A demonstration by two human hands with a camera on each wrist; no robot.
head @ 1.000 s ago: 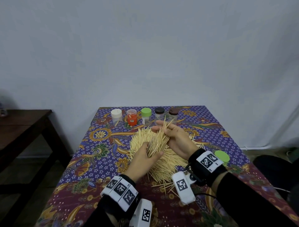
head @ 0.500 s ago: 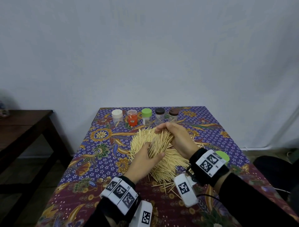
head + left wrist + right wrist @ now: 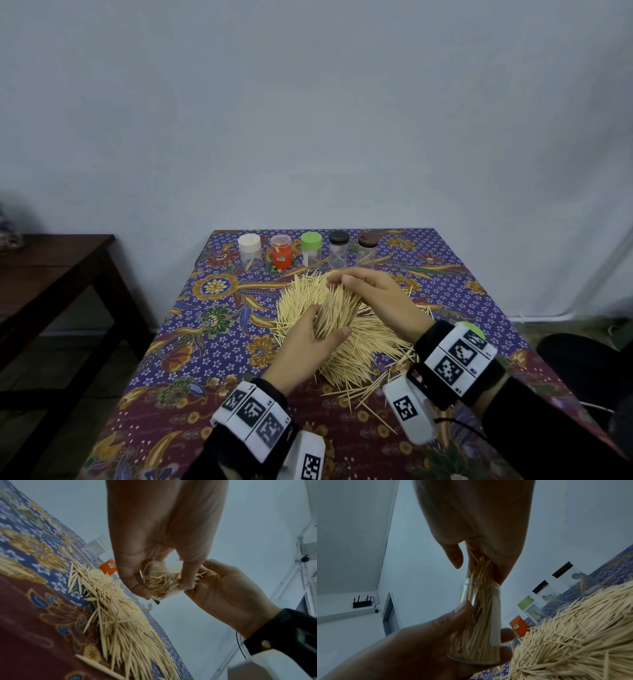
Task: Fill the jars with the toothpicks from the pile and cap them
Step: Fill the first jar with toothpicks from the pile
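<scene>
My left hand grips a clear uncapped jar, tilted, just above the toothpick pile at the table's middle. The jar is packed with toothpicks, and a bundle sticks out of its mouth. My right hand comes down over that bundle, its fingers curled round the upper ends. A loose green cap lies on the cloth behind my right wrist. In the left wrist view the jar sits between my thumb and fingers.
Along the table's far edge stand a white-capped jar, an orange jar, a green-capped jar and two dark-capped jars. Stray toothpicks lie toward the near edge. A dark wooden table stands at the left.
My right hand has come down and forward over the bundle. The toothpicks now stick out of the jar less than before. My left hand has barely moved.
</scene>
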